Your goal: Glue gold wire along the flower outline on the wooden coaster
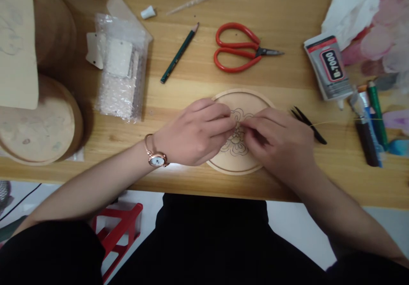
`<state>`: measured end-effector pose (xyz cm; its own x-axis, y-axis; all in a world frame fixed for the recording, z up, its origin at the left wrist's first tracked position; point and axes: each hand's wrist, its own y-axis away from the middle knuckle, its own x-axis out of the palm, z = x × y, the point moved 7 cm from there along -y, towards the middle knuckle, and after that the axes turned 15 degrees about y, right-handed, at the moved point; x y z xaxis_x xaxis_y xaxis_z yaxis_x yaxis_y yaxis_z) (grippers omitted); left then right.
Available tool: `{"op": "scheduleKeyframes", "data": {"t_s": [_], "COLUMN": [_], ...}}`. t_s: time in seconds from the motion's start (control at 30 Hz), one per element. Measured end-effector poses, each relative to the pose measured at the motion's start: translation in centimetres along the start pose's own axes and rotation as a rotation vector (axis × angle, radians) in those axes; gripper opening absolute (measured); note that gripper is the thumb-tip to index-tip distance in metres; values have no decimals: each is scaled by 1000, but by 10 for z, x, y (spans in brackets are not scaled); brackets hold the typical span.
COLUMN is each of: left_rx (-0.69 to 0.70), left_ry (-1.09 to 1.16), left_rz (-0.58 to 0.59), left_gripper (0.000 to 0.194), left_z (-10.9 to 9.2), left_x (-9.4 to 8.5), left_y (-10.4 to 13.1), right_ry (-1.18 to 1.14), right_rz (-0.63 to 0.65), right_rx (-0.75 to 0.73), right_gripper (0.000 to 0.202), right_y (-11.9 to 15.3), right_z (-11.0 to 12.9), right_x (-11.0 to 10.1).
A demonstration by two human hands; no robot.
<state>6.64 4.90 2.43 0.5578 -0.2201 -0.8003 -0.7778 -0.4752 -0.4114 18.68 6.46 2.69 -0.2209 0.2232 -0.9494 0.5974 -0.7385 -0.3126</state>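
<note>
Near the table's front edge, the disc lies under left hand and right hand, fingers pinched, contents unclear.

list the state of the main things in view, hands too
left hand: fingers bent, any hold hidden
right hand: fingertips close to the left's, any hold unclear
disc: flat, flower outline drawn, partly covered
scissors: lying, blades look shut
tweezers: lying, tips apart
pencil: lying, sharpened
glue tube: lying, cap unclear
watch: worn on left wrist

pale disc, black flower pattern, red-handled scissors
</note>
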Motion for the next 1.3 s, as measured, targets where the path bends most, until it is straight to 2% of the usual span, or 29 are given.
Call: {"op": "scheduleKeyframes", "data": {"t_s": [0.3,0.53,0.73,1.07,1.3], "left_rx": [0,-28,-66,-31,-23], "left_ry": [-3,124,274,180,116], "left_rz": [1,-15,-73,-37,-31], "left_gripper": [16,21,19,20,20], "left_z": [0,5,11,9,7], "left_x": [0,-2,-5,-1,0], "left_y": [1,4,3,2,3], "right_ry": [-30,-13,-16,-25,-4], "right_rz": [60,22,11,55,29], "right_rx": [15,3,2,3,-14], "right_gripper": [15,15,14,17,16], "right_y": [0,0,1,2,1], "right_z": [-3,-3,-3,-4,-2], "right_x": [3,2,3,5,3]}}
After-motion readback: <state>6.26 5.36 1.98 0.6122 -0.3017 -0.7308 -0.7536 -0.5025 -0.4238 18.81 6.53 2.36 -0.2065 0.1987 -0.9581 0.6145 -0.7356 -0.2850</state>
